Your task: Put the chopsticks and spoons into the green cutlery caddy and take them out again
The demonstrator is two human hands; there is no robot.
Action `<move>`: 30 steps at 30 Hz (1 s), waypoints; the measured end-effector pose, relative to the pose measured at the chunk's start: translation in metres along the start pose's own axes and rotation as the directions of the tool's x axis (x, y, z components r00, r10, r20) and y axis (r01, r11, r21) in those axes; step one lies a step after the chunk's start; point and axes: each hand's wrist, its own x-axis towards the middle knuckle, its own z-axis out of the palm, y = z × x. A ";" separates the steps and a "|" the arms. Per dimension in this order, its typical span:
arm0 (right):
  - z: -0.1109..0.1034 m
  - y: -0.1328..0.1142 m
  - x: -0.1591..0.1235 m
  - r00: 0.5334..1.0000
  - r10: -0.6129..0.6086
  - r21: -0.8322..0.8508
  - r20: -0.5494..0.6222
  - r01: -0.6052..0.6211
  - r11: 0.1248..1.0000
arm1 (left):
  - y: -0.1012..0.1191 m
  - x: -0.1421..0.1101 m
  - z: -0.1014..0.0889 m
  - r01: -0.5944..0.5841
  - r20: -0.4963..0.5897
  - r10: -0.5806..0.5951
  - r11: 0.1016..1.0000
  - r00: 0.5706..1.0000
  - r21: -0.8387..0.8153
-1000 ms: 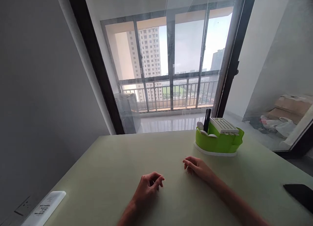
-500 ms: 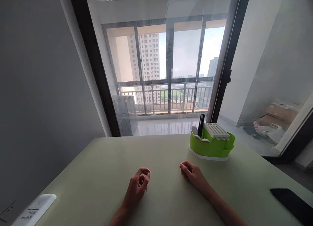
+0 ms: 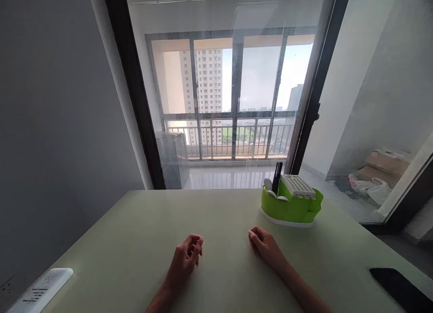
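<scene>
My left hand (image 3: 186, 255) rests on its side on the pale green tabletop (image 3: 142, 232), fingers curled and thumb against the index finger, with nothing visible in it. To the right, my right hand (image 3: 265, 244) lies on the same surface, its fingers bent inward and the thumb close to the index finger; no object shows in it either. The bright green utensil caddy (image 3: 289, 209) on a white base stands just beyond my right hand, not touched by it. In the caddy are black chopsticks (image 3: 277, 177), white spoons (image 3: 268, 184) and a white slotted insert (image 3: 297, 186).
A white power strip (image 3: 43, 288) lies at the table's left edge. Near the right edge is a flat black object (image 3: 401, 286). Behind the table, a dark-framed glass door faces a balcony. Cardboard (image 3: 389, 164) and plastic bags (image 3: 372, 189) sit on the floor at right.
My left hand has moved left, away from my right hand, and its thumb and index finger have come together. My right hand stays nearly in place, its fingers a little more curled. The view has shifted slightly.
</scene>
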 end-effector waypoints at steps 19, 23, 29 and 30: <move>0.000 0.001 -0.001 1.000 0.013 0.061 0.017 -0.014 0.998 | 0.001 0.008 -0.006 0.163 -0.043 -0.175 0.967 0.984 -0.196; -0.001 0.002 0.000 1.000 0.018 0.070 0.024 -0.020 0.997 | -0.002 0.009 -0.006 0.156 -0.038 -0.167 0.967 0.985 -0.203; -0.001 0.005 0.001 0.999 0.024 0.066 0.030 -0.026 0.997 | -0.004 0.008 -0.008 0.151 -0.033 -0.159 0.971 0.987 -0.187; -0.001 0.006 0.001 0.999 0.025 0.068 0.031 -0.027 0.997 | -0.004 0.008 -0.008 0.156 -0.027 -0.164 0.971 0.986 -0.183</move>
